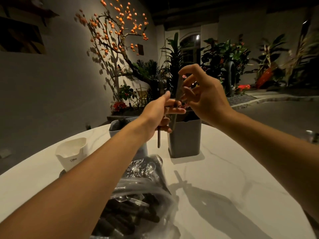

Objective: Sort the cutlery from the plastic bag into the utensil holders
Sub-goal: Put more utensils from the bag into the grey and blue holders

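Above the white marbled table (224, 169), both hands are meeting in the air over the dark grey holder (184, 140). The left hand (158, 116) is gripping dark cutlery: one dark handle (158, 138) is hanging down below its curled fingers, and a fork (159, 83) seems to be rising from the fist, though it is blurring into the dark plants (224, 54) behind, so I cannot be sure of its shape. The right hand (205, 94) is hovering just beside the left, its thumb and fingers spread and curved around a long knife (177, 90) that is standing nearly upright; whether the fingertips are actually pinching the blade I cannot tell. The knife's lower end is passing by the left fingers toward the holder's open top. A second grey holder (117, 126) is sitting just left of the first, partly hidden by the left forearm. A white holder (72, 152) is standing well apart at the table's left edge. Nearer the camera, the clear plastic bag (138, 195) is lying on the table between the forearms, holding many more dark-handled pieces. Orange blossoms are glowing on a branch (117, 31) against the wall.
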A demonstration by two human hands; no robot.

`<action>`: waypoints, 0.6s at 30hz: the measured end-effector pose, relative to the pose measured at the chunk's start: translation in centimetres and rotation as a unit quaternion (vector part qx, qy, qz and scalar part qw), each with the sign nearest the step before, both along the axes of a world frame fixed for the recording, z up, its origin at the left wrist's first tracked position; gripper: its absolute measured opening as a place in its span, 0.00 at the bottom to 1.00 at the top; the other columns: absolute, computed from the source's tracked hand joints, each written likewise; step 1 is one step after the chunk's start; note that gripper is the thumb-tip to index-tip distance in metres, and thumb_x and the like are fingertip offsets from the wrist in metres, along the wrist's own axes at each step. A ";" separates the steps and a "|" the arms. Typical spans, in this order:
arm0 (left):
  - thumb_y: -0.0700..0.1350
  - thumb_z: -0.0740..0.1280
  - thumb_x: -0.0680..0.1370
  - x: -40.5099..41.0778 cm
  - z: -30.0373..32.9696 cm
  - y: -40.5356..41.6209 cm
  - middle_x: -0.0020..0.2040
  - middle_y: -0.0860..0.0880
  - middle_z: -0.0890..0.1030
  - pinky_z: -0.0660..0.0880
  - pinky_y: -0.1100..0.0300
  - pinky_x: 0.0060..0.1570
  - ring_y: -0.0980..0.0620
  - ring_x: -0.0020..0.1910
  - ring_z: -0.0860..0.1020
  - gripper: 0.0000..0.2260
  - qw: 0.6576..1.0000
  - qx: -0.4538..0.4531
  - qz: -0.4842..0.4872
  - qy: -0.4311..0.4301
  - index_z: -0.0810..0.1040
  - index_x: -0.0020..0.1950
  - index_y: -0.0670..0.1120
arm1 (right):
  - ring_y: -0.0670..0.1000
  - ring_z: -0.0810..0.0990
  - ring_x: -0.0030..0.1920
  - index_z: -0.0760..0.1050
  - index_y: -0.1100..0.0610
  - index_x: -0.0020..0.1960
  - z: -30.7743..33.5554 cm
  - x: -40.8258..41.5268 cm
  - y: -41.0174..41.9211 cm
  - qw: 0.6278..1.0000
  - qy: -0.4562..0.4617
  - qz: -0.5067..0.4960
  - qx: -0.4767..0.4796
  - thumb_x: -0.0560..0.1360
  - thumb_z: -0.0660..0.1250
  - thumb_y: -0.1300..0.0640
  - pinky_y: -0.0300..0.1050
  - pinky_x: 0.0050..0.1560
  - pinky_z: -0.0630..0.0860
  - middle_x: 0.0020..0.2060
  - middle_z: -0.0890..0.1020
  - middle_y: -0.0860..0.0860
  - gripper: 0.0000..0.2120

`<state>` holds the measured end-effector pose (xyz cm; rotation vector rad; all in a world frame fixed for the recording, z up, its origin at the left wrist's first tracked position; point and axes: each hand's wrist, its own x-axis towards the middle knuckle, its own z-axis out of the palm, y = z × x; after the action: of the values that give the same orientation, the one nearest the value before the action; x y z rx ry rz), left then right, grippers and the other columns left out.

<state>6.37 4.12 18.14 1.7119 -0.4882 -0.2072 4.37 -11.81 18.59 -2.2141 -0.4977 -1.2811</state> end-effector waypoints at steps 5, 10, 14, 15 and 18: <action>0.60 0.50 0.85 3.4 0.9 -1.2 0.54 0.49 0.86 0.75 0.59 0.33 0.58 0.27 0.73 0.26 0.999 -0.030 -0.019 -0.001 0.80 0.62 0.44 | 0.50 0.82 0.41 0.71 0.58 0.67 0.6 2.7 -0.9 0.997 -0.071 -0.026 -0.032 0.79 0.67 0.64 0.46 0.41 0.82 0.49 0.81 0.53 0.18; 0.61 0.49 0.85 6.0 0.7 -2.2 0.55 0.49 0.85 0.75 0.55 0.39 0.55 0.33 0.74 0.26 1.000 -0.014 -0.020 -0.003 0.79 0.62 0.46 | 0.49 0.81 0.41 0.71 0.59 0.67 0.6 5.2 -1.5 0.993 -0.088 -0.050 -0.064 0.79 0.67 0.62 0.42 0.40 0.80 0.49 0.81 0.54 0.17; 0.56 0.57 0.85 7.8 -1.3 -2.4 0.44 0.48 0.80 0.70 0.59 0.33 0.53 0.34 0.70 0.16 0.997 0.032 0.064 0.008 0.75 0.62 0.47 | 0.51 0.80 0.42 0.71 0.56 0.67 -1.8 7.1 -1.9 0.990 -0.030 -0.099 -0.091 0.78 0.67 0.61 0.48 0.38 0.81 0.50 0.81 0.52 0.18; 0.55 0.60 0.84 8.3 -1.8 -2.1 0.40 0.49 0.75 0.67 0.61 0.29 0.55 0.32 0.68 0.14 0.997 0.023 0.077 0.012 0.74 0.61 0.46 | 0.52 0.81 0.43 0.71 0.54 0.65 -2.6 7.5 -2.0 0.989 0.014 -0.115 -0.093 0.77 0.69 0.61 0.51 0.39 0.81 0.49 0.81 0.52 0.18; 0.62 0.60 0.81 8.6 -2.5 -0.9 0.34 0.51 0.66 0.60 0.63 0.25 0.57 0.26 0.61 0.21 0.997 -0.005 0.062 0.040 0.75 0.57 0.43 | 0.54 0.80 0.48 0.77 0.51 0.57 -4.3 8.6 -1.6 0.951 0.182 -0.200 -0.148 0.78 0.66 0.58 0.53 0.46 0.80 0.51 0.81 0.51 0.09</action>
<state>14.98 3.27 15.66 1.7111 -0.3219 -0.1838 13.02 -13.40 14.32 -2.8356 -0.0995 -0.9853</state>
